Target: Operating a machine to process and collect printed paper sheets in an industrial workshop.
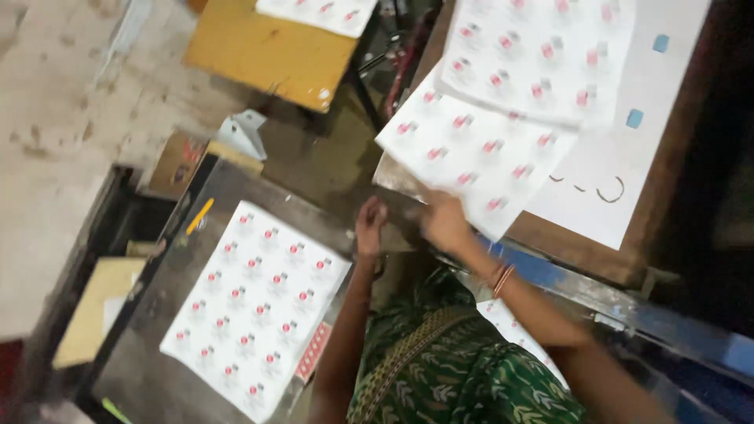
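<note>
While the person's green patterned garment (463, 369) fills the near edge of the view, both arms reach forward over the gap between two work surfaces. The left hand (370, 228) rests with fingers curled loosely at the edge of the grey metal bench (157, 369), beside a printed sheet (255, 302) of red-and-grey labels lying flat on it; it seems to hold nothing, though blur makes that uncertain. The right hand (444, 221) has its fingers pinched on the near corner of a second printed sheet (471, 153), which lies on the stack (550, 55) on the wooden board (581, 251). The step in hand looks like drawing a sheet off the stack; the next move calls for sliding it free without dragging its neighbours. Beyond stands a yellow table (267, 51).
</note>
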